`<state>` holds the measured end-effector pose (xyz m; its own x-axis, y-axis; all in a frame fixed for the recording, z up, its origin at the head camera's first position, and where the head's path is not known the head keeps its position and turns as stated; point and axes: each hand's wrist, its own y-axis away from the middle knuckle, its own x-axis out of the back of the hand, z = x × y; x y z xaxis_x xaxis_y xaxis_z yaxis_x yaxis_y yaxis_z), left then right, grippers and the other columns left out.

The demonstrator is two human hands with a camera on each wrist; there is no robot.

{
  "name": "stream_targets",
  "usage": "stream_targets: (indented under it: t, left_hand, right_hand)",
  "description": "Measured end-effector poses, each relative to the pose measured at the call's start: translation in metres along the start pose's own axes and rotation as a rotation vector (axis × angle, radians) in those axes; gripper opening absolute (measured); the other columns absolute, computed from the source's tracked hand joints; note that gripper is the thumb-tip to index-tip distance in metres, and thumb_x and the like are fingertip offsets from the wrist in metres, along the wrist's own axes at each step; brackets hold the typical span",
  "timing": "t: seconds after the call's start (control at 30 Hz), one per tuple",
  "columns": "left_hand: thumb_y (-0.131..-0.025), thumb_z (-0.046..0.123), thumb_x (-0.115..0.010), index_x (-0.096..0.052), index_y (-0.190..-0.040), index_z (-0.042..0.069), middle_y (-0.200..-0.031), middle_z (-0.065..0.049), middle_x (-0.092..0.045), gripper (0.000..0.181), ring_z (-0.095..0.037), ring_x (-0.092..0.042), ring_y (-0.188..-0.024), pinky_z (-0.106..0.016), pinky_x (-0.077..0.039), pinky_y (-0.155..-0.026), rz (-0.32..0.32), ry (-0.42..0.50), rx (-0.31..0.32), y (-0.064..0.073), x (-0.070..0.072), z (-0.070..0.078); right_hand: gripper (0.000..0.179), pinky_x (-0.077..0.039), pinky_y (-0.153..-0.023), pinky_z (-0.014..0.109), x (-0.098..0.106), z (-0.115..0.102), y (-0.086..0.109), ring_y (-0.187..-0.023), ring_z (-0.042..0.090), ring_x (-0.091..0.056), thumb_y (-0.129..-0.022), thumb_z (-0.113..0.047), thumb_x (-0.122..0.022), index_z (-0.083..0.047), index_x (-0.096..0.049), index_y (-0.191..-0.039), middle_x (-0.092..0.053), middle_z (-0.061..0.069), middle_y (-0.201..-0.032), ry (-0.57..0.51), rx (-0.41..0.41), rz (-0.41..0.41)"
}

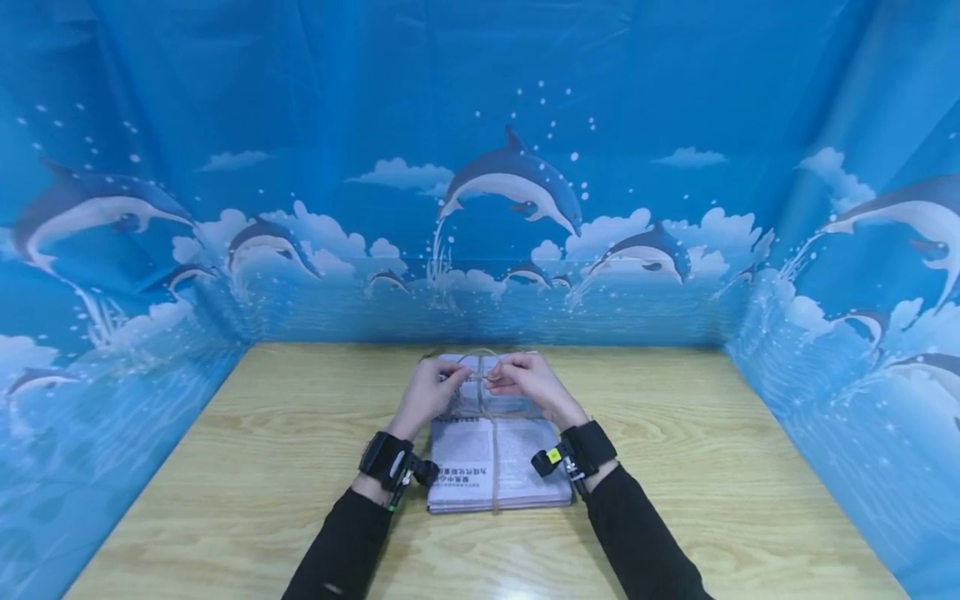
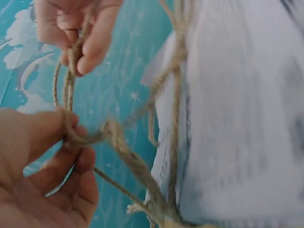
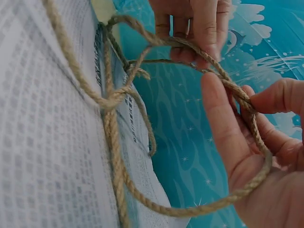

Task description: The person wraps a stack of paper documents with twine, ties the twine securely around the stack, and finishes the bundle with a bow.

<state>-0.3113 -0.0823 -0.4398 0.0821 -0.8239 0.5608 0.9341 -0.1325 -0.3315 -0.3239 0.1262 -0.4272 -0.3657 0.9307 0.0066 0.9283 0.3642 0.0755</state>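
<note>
A stack of folded newspapers [image 1: 528, 467] lies on the table, with jute twine [image 1: 494, 471] running lengthwise and across it. My left hand [image 1: 426, 393] and right hand [image 1: 534, 385] are over its far part, close together. In the left wrist view, the left hand [image 2: 42, 166] pinches a bend of the twine [image 2: 137, 164] between thumb and fingers. The right hand [image 2: 78, 35] grips strands just above. The right wrist view shows the right hand [image 3: 266, 142] pinching the twine between thumb and fingers. A wide loop [image 3: 209, 208] hangs from there, beside a crossing [image 3: 111, 100] on the papers.
The wood-grain table [image 1: 300, 467] spreads out around the stack. A blue dolphin-print curtain [image 1: 480, 208] encloses the back and both sides. Each wrist wears a black strap [image 1: 590, 446] with a small camera. A loose twine end [image 3: 151, 137] hangs beside the papers.
</note>
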Motion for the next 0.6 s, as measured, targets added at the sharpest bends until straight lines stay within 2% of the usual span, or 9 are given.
stream_targets:
  t: [0.07, 0.1, 0.13, 0.2, 0.3, 0.37, 0.4, 0.47, 0.6]
  left_hand:
    - [-0.092, 0.013, -0.068, -0.076, -0.093, 0.008, -0.081, -0.007, -0.068, 0.010, -0.016, -0.058, -0.072, -0.029, -0.046, -0.064, 0.034, 0.052, 0.025, 0.000, 0.001, -0.001]
    - [-0.090, 0.008, -0.068, -0.076, -0.097, 0.007, -0.087, -0.007, -0.069, 0.010, -0.015, -0.058, -0.076, -0.028, -0.047, -0.066, 0.047, 0.099, 0.035, 0.000, 0.002, -0.002]
    - [-0.090, 0.006, -0.068, -0.075, -0.099, 0.006, -0.090, -0.009, -0.069, 0.011, -0.014, -0.059, -0.077, -0.027, -0.048, -0.068, 0.050, 0.156, 0.052, -0.001, 0.004, -0.002]
    - [-0.092, 0.003, -0.065, -0.072, -0.105, 0.000, -0.094, -0.015, -0.066, 0.015, -0.014, -0.058, -0.076, -0.028, -0.050, -0.069, 0.030, 0.327, 0.104, -0.001, 0.009, -0.004]
    - [-0.095, 0.005, -0.062, -0.066, -0.115, -0.006, -0.100, -0.018, -0.063, 0.023, -0.011, -0.058, -0.070, -0.027, -0.054, -0.066, 0.010, 0.560, 0.171, -0.003, 0.018, -0.007]
    - [-0.096, 0.010, -0.062, -0.065, -0.118, -0.004, -0.097, -0.016, -0.060, 0.026, -0.012, -0.057, -0.064, -0.026, -0.054, -0.060, 0.009, 0.615, 0.194, -0.004, 0.023, -0.010]
    - [-0.096, 0.013, -0.063, -0.065, -0.118, -0.003, -0.095, -0.013, -0.059, 0.027, -0.011, -0.056, -0.065, -0.025, -0.052, -0.059, 0.013, 0.587, 0.181, -0.005, 0.026, -0.011]
    - [-0.096, 0.018, -0.065, -0.069, -0.113, 0.000, -0.091, -0.013, -0.061, 0.025, -0.011, -0.053, -0.063, -0.024, -0.049, -0.057, 0.019, 0.460, 0.137, -0.004, 0.030, -0.014]
    - [-0.093, 0.029, -0.068, -0.076, -0.100, 0.008, -0.082, -0.016, -0.067, 0.024, -0.013, -0.051, -0.061, -0.024, -0.041, -0.054, -0.005, 0.158, 0.055, -0.001, 0.039, -0.017]
  right_hand:
    - [0.022, -0.056, -0.088, 0.041, 0.000, -0.001, 0.000, -0.091, 0.021, -0.071, -0.100, -0.009, -0.048, 0.007, -0.063, -0.104, -0.064, 0.026, -0.112, 0.012, 0.004, -0.003]
    - [0.022, -0.056, -0.088, 0.040, 0.000, -0.001, 0.001, -0.091, 0.022, -0.071, -0.099, -0.009, -0.049, 0.007, -0.063, -0.105, -0.064, 0.026, -0.113, 0.013, 0.003, 0.001]
    - [0.023, -0.056, -0.087, 0.040, 0.001, -0.001, 0.001, -0.091, 0.022, -0.071, -0.099, -0.010, -0.049, 0.007, -0.062, -0.106, -0.064, 0.026, -0.113, 0.016, 0.007, 0.003]
    - [0.023, -0.056, -0.087, 0.039, 0.003, -0.001, 0.001, -0.092, 0.022, -0.071, -0.100, -0.011, -0.049, 0.007, -0.062, -0.108, -0.063, 0.027, -0.115, 0.000, 0.013, 0.007]
    - [0.019, -0.057, -0.087, 0.037, 0.008, 0.001, 0.000, -0.094, 0.021, -0.070, -0.101, -0.013, -0.051, 0.003, -0.061, -0.108, -0.064, 0.020, -0.113, -0.100, 0.011, 0.020]
    - [0.015, -0.057, -0.086, 0.034, 0.011, 0.001, 0.000, -0.094, 0.019, -0.069, -0.101, -0.012, -0.052, -0.001, -0.060, -0.105, -0.065, 0.014, -0.109, -0.192, 0.011, 0.034]
    - [0.013, -0.057, -0.086, 0.033, 0.012, 0.001, 0.000, -0.094, 0.018, -0.069, -0.101, -0.012, -0.052, -0.002, -0.060, -0.105, -0.066, 0.010, -0.107, -0.236, 0.009, 0.037]
    - [0.011, -0.057, -0.084, 0.031, 0.015, 0.000, 0.001, -0.094, 0.017, -0.069, -0.101, -0.011, -0.052, -0.004, -0.059, -0.103, -0.066, 0.008, -0.105, -0.310, 0.002, 0.042]
    - [0.016, -0.057, -0.081, 0.030, 0.020, 0.001, 0.002, -0.091, 0.017, -0.069, -0.102, -0.018, -0.052, -0.007, -0.062, -0.096, -0.067, 0.007, -0.100, -0.399, -0.015, 0.039]
